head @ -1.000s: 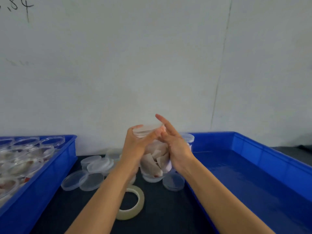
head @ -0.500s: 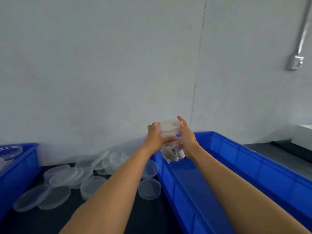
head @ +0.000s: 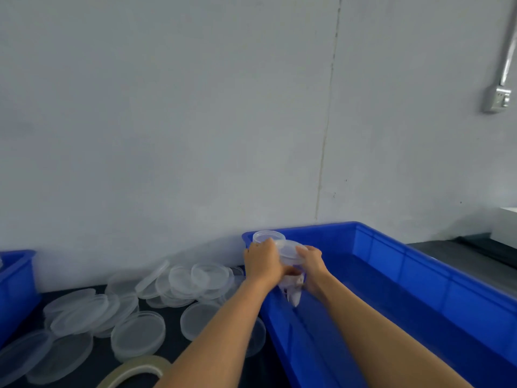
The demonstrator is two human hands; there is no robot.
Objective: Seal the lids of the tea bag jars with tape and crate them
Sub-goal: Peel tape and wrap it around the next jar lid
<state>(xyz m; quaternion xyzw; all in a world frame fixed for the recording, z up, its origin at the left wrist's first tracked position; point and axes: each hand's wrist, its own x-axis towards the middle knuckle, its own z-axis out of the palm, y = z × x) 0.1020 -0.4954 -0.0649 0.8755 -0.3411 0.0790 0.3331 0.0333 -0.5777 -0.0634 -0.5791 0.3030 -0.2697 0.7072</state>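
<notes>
Both hands hold a clear plastic jar [head: 291,254] over the near-left corner of the big blue crate [head: 419,278], just inside its left wall and back rim. The left hand [head: 263,261] wraps the jar's left side, its fingers clamped round it; the right hand [head: 312,263] grips the right side, fingers curled on the lid edge. The jar is round and see-through, with a flat clear lid on top and pale tea bags showing at its lower end between the wrists. A second lidded jar [head: 269,236] stands touching it in the crate's corner. The rest of the crate floor, smooth and glossy, stretches open to the right and toward the viewer. Left of the crate, loose clear round lids [head: 140,331] lie overlapping on the dark surface [head: 173,348], some leaning on the grey wall [head: 195,121]. A tape roll [head: 134,371] lies at the bottom edge, and another blue crate [head: 16,278] sits at far left.
</notes>
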